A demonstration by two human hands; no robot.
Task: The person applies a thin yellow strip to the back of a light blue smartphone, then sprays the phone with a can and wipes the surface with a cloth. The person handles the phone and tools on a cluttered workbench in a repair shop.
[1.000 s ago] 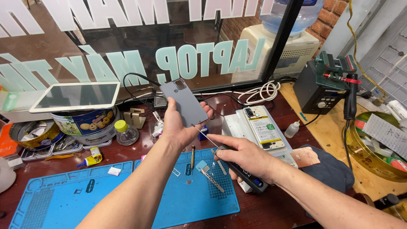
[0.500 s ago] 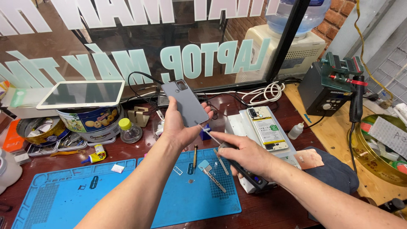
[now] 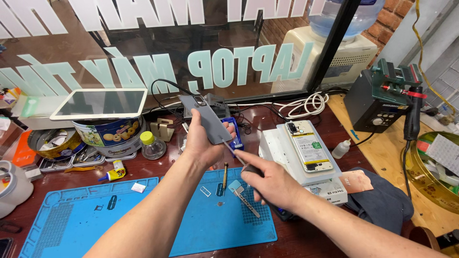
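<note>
Behind the dark wooden bench stands a glass pane with large pale letters, and a blue mat (image 3: pixel 143 215) lies close to the person on the bench

Nearest is the right hand (image 3: pixel 270 184), closed around the dark handle of a thin tool (image 3: pixel 234 154). Its shaft runs up and to the left from this hand and meets the lower edge of the phone (image 3: pixel 206 120). The phone is a grey slab with its back to the camera. It lies just above and left of the right hand, and the left hand (image 3: pixel 203 145) grips it from below, the fingers wrapped around its lower end. The long axis of the phone is tilted, with the camera end up and to the left and the held end down and to the right, toward the tool. So the tool tip comes to the phone from the lower right, nearly in line with this axis

Farther right from the hands, another phone (image 3: pixel 306 145) lies opened on a white block (image 3: pixel 275 145). Farther left, a tablet (image 3: pixel 100 102) rests on a tin

Against half a second ago, the phone is a little more upright and the right hand is closer to its lower edge
</note>
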